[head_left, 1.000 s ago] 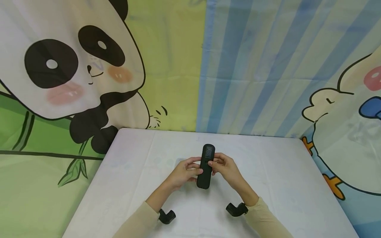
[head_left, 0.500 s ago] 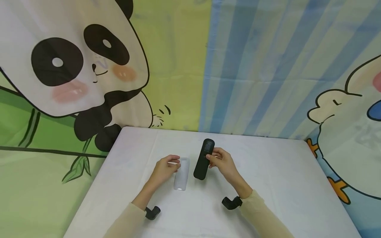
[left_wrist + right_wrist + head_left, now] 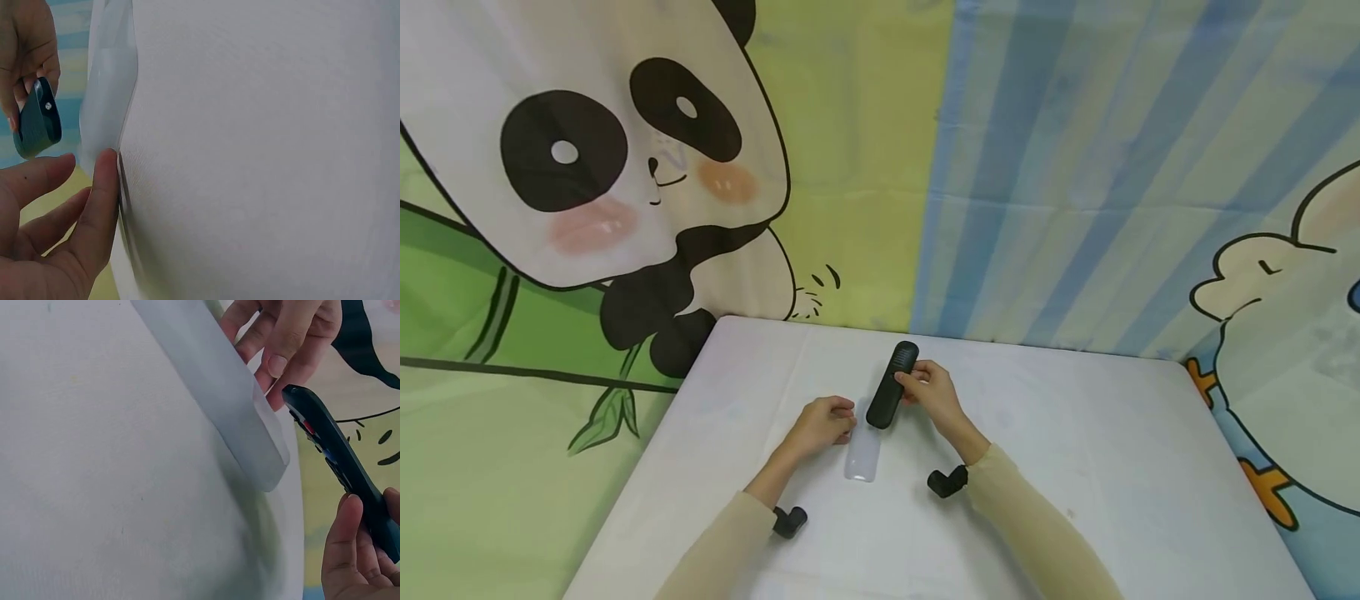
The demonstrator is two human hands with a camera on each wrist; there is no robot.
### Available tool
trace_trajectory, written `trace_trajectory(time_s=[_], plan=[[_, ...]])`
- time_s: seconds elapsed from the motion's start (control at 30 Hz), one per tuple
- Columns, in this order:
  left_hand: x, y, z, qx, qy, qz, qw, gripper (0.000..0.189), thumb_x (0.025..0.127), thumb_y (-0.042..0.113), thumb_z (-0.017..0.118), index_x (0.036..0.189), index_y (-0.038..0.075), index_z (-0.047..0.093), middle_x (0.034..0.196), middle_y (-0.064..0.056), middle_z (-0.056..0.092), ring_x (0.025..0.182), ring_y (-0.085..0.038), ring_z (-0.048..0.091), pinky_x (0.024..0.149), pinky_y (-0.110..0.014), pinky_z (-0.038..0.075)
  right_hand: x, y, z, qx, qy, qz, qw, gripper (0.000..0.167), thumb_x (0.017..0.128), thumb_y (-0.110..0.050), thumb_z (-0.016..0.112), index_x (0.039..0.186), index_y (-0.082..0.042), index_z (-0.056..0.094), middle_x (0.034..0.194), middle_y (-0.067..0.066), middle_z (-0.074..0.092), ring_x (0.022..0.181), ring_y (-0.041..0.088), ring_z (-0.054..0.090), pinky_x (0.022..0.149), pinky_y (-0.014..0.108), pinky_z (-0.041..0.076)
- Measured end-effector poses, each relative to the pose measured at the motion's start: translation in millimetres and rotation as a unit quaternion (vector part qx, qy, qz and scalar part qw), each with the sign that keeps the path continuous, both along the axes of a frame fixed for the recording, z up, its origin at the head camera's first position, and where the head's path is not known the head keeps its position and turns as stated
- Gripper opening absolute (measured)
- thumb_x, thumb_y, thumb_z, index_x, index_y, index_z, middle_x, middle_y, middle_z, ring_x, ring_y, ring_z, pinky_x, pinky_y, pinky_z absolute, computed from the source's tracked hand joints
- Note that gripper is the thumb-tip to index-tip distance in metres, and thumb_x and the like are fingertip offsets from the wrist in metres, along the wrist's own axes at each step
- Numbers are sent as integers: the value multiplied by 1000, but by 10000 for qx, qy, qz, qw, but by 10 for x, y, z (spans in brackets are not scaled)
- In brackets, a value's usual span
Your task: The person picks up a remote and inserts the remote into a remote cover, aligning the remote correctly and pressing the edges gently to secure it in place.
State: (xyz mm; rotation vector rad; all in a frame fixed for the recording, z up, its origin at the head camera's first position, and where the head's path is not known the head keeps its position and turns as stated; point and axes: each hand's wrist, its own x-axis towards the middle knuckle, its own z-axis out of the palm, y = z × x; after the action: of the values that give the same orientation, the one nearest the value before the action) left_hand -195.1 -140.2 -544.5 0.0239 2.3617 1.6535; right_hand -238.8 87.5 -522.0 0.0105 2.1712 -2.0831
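Right hand (image 3: pixel 934 396) pinches a slim, black, elongated remote control with rounded ends (image 3: pixel 889 392) between thumb and fingers, along its far half; the thumb lies on the back face, which is turned up and bears lines of print too small to read. Remote control is held above the table (image 3: pixel 1075 450), covered in white cloth, tilted with its far end leaning right; the right wrist view shows its button face on the underside, with red and blue among the keys. Left wrist view: small pale round spot on the remote control's end face. A translucent, whitish, elongated plastic cover (image 3: pixel 862 457) lies on the table; in the head view the near end of the remote control overlaps the cover's far part. Left hand (image 3: pixel 822 425) is at the cover's left side, thumb and fingers spread apart and slightly bent, holding nothing; one fingertip is at the cover's edge, firm contact cannot be told. A black, bent tubular piece sits at each wrist, left piece (image 3: pixel 790 522) and right piece (image 3: pixel 947 482); both arms wear beige sleeves (image 3: pixel 1037 525). Behind the table hangs a printed cloth: panda (image 3: pixel 718 262) at left, yellow-green panel (image 3: pixel 857 167), blue stripes (image 3: pixel 1037 208), pale cartoon figure (image 3: pixel 1292 375) at right.
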Motion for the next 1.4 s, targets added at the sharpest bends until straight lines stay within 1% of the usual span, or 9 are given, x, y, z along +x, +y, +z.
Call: trace_trajectory(time_s=[0.23,0.5,0.6,0.73,0.8,1.0,1.13,1.27,1.4], plan=[[-40,22,-25,35,-109,-162,9998,29,92,-1,66,120,-8,63,99,-12,69,79,-22,69,65,-32,59,-72,-65,-111,362,-82,-122,9992,34,91,-11,75,114,6,57,87,10,66,60,16,64,69,47,59],[-64,11,-52,-63,-65,-276,9996,28,92,0,67,120,-6,65,96,-9,69,75,-19,68,64,-31,59,-114,-136,-214,467,-129,-188,9986,35,92,-11,74,115,9,57,87,13,70,59,23,67,65,44,59],[-69,10,-62,-95,-66,-284,9995,28,92,-1,67,119,-5,65,96,-9,69,73,-18,68,63,-31,59,-135,-146,-249,463,-195,-117,9987,38,92,-12,74,118,10,56,87,13,70,63,29,69,66,46,59],[-77,23,-71,-108,-47,-312,9994,29,91,-2,66,120,-5,65,99,-11,69,74,-18,68,63,-31,59,-134,-158,-278,444,-181,89,9988,38,93,-8,72,118,15,54,88,20,68,70,43,68,68,52,58],[-83,31,-73,-136,-9,-337,9993,30,91,-2,66,120,-5,66,101,-12,69,73,-19,69,63,-31,59,-124,-166,-287,395,-146,177,9990,37,93,-5,71,117,16,53,88,22,67,72,46,67,68,52,58],[-91,39,-76,-282,114,-352,9989,32,91,0,68,122,-5,66,98,-10,69,69,-18,69,61,-30,58,-99,-196,-341,257,-11,266,9993,36,94,-9,71,118,11,55,88,16,68,69,35,69,65,39,59],[-75,46,-67,-241,162,-304,9991,32,91,1,69,122,-4,66,99,-11,69,69,-18,69,61,-30,58,-88,-190,-377,69,132,269,9995,35,94,-9,71,118,12,55,87,14,68,67,29,68,63,37,59],[-41,63,-41,-191,342,-167,9991,32,90,6,72,121,0,68,102,-13,72,75,-19,70,63,-31,58,-59,-158,-342,-199,227,223,9993,35,94,-8,71,119,12,56,89,14,67,68,25,68,68,44,59],[-9,108,-21,501,279,73,9983,36,90,10,75,125,3,67,100,-12,74,85,-22,72,71,-34,59,9,-73,-232,-417,311,134,9986,37,95,-11,71,123,9,57,98,17,68,74,22,68,78,54,56]])
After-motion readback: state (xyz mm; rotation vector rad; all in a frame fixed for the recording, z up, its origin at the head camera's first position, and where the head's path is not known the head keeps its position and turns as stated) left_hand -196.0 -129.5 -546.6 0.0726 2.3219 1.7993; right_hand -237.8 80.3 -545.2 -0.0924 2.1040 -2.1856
